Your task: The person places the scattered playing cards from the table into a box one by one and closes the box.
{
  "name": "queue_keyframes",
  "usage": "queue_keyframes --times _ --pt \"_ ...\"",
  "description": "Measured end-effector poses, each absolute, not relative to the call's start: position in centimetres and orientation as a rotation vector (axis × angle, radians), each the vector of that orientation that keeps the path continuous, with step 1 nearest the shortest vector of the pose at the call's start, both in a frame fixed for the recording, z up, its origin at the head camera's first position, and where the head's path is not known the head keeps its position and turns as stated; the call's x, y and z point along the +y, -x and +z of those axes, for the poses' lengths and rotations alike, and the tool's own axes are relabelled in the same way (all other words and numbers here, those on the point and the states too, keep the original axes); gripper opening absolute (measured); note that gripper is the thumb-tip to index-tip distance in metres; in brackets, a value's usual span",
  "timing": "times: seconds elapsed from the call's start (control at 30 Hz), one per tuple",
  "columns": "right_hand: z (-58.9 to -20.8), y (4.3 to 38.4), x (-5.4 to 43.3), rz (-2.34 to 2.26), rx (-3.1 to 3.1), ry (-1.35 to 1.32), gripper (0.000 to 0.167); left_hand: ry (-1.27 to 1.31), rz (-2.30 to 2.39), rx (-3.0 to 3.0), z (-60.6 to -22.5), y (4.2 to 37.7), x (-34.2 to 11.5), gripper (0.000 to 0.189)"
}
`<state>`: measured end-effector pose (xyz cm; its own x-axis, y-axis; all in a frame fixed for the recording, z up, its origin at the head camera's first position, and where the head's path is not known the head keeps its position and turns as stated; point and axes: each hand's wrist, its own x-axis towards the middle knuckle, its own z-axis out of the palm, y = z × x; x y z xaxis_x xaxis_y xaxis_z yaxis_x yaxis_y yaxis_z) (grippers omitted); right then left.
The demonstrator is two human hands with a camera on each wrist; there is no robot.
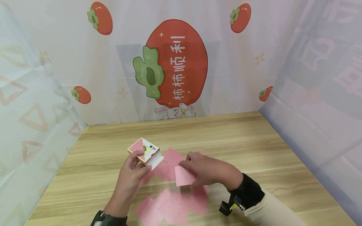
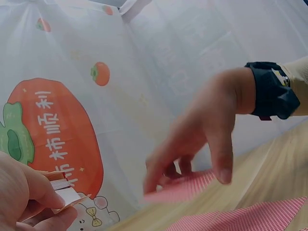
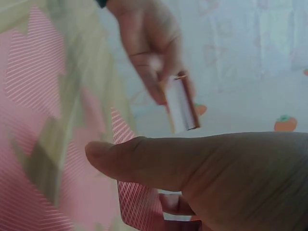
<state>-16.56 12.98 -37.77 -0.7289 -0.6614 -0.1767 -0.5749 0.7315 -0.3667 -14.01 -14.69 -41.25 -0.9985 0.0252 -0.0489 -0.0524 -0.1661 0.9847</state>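
Observation:
My left hand (image 1: pixel 128 177) holds a playing-card box (image 1: pixel 151 150), its fingers and thumb along the sides. An ace is printed on the box, and its white flap (image 1: pixel 156 161) hangs open toward the right. Card edges show inside the box in the left wrist view. My right hand (image 1: pixel 207 169) pinches a pink-backed playing card (image 1: pixel 183 176), back up, over the table. Below it, several more cards (image 1: pixel 148 208) lie back up in a rough, overlapping ring. The right hand covers part of the ring's right side.
The wooden table (image 1: pixel 254 150) extends on both sides of the cards. Behind it hangs a white curtain (image 1: pixel 226 78) printed with persimmons and a rabbit. Pale fabric walls (image 1: pixel 325 103) stand along the left and right edges. Each wrist wears a dark strap (image 1: pixel 250 191).

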Motion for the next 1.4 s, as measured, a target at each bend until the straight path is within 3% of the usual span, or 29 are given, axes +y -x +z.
queue_keyframes --times 0.33,1.4 --pt "-35.0 16.1 13.0 -0.532 2.701 1.042 0.077 0.050 2.365 1.977 -41.3 14.0 -14.1 0.062" --pt "-36.2 15.8 9.9 -0.714 2.882 0.975 0.070 0.000 2.384 1.955 -41.9 13.2 -12.2 0.056"
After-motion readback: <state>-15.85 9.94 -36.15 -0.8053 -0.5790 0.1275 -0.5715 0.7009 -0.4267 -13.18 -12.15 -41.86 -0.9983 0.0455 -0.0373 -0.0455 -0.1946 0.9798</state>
